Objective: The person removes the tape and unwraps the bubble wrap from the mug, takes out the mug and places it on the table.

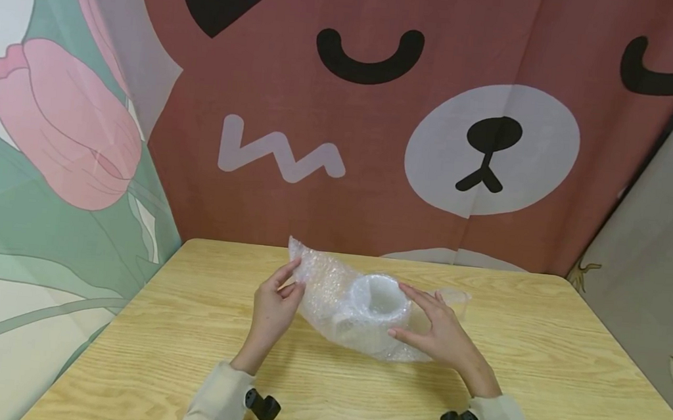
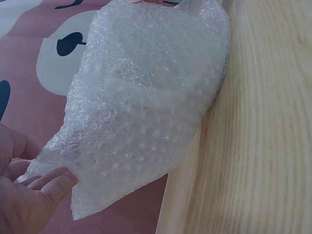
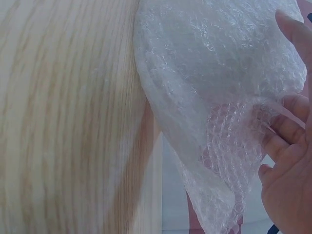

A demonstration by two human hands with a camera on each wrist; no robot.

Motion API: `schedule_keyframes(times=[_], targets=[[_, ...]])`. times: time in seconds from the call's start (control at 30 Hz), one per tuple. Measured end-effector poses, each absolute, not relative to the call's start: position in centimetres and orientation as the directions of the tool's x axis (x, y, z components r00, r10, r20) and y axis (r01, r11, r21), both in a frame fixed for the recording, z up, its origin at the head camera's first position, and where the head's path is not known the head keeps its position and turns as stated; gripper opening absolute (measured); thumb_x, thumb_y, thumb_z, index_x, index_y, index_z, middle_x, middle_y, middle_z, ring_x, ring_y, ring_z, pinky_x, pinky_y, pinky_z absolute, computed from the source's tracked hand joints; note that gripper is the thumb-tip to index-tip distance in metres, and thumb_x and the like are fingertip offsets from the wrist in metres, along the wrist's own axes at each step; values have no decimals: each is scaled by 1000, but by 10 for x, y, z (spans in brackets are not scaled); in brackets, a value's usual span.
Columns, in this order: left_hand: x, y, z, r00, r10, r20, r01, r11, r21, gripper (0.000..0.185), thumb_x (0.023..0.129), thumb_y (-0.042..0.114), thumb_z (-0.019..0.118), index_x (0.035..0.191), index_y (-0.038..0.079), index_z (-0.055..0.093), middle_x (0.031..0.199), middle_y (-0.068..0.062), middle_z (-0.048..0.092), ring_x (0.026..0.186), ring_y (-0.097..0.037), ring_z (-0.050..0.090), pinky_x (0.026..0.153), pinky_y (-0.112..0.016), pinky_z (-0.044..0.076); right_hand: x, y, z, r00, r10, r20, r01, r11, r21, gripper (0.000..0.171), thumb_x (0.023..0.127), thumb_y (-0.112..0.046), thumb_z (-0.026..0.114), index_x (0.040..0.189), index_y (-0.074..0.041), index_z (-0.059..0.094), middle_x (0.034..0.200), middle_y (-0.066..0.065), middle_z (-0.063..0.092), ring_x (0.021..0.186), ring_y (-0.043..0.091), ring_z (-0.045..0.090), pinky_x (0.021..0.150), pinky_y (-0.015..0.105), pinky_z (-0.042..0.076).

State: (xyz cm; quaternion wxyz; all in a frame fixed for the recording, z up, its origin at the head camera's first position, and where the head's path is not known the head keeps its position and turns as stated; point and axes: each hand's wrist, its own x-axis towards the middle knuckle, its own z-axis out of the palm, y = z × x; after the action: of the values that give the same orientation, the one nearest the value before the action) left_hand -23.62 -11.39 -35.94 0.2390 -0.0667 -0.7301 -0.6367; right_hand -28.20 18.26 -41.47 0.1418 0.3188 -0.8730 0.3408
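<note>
Bubble wrap [image 1: 359, 304] lies bunched on the tabletop [image 1: 538, 358] between both hands, a little beyond its middle and toward the far edge; the left hand [image 1: 272, 304] pinches the sheet's left edge between thumb and fingertips, its grip clamped on the plastic, and the left wrist view shows those fingers [image 2: 48, 183] curled against the lower corner of the wrap [image 2: 146, 112], which rises from them as a wide, crumpled flap; the right hand [image 1: 442, 334] lies flat along the right side of the bundle, fingers straight and spread apart, pressing rather than clasping; in the right wrist view its fingertips [image 3: 280, 141] touch the wrap [image 3: 214, 97] where the bubbles show clearest, with one finger laid higher along the upper edge; inside the wrap a pale round shape with an open top shows through, near the right hand, though what it is cannot be told through the plastic; one corner of the sheet stands up beyond the left hand, and a thin clear tail of it trails flat on the wood past the right hand; the tabletop is light wood with a plain grain, seen close in both wrist views [image 2: 253, 146] [image 3: 68, 117]; both forearms wear beige sleeves [image 1: 214, 401], each with a small black mount [image 1: 262, 406] at the wrist; behind the tabletop hangs a reddish curtain [image 1: 380, 108] printed with a cartoon bear face, and to the left a cloth [image 1: 50, 148] with pink tulips on green.
</note>
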Motion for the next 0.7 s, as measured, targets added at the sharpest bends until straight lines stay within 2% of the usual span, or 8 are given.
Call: schedule_keyframes(times=[0.37, 0.53, 0.7], targets=[[-237, -120, -366, -891, -216, 399, 366, 177, 914, 42, 84, -15, 58, 126, -12, 56, 127, -34, 53, 90, -43, 65, 50, -11, 43, -282, 183, -416, -759, -458, 463, -650, 569, -503, 82, 81, -42, 77, 148, -12, 41, 146, 10, 44, 131, 35, 42, 112, 60, 10], [-239, -123, -370, -897, -211, 387, 351, 191, 917, 43, 84, -15, 58, 127, -11, 56, 127, -35, 52, 93, -43, 65, 58, -13, 48, -282, 182, -416, -762, -454, 462, -647, 569, -508, 83, 80, -42, 78, 148, -12, 41, 146, 10, 44, 131, 34, 43, 113, 57, 9], [-253, -132, -391, -901, -211, 379, 343, 187, 921, 45, 86, -11, 61, 130, -7, 56, 128, -33, 53, 93, -41, 65, 67, -21, 53, -283, 182, -417, -757, -455, 468, -652, 562, -508, 83, 80, -42, 78, 148, -12, 41, 146, 9, 45, 131, 33, 43, 113, 58, 9]])
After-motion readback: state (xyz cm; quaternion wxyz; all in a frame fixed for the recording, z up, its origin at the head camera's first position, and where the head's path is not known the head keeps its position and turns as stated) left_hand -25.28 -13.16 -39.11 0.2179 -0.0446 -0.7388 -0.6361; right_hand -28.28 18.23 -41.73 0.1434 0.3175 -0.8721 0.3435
